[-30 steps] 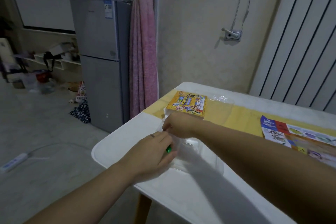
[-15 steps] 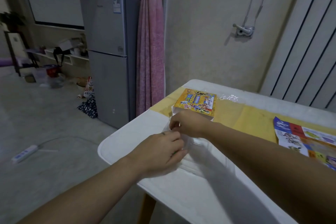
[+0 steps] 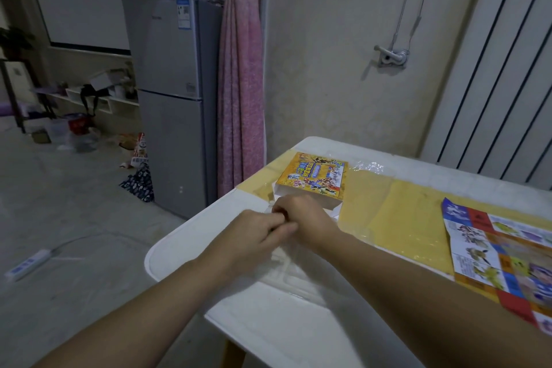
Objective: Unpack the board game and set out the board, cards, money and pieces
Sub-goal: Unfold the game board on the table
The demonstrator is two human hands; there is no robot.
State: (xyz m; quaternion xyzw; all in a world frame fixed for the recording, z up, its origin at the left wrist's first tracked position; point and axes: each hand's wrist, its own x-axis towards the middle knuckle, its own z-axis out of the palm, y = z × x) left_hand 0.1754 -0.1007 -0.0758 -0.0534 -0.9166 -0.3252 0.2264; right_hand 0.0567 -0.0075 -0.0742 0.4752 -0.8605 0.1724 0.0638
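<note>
Pinching the clear plastic packaging [image 3: 288, 266], both curled tight, the left hand [image 3: 254, 233] and right hand [image 3: 304, 218] meet on the counter [image 3: 268, 323] before the game box [image 3: 312, 178]; best to pull apart gently so the pieces don't scatter.

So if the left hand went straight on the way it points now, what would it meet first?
The left hand would meet the right hand first; the two seem to touch. Behind it lies the game box.
</note>
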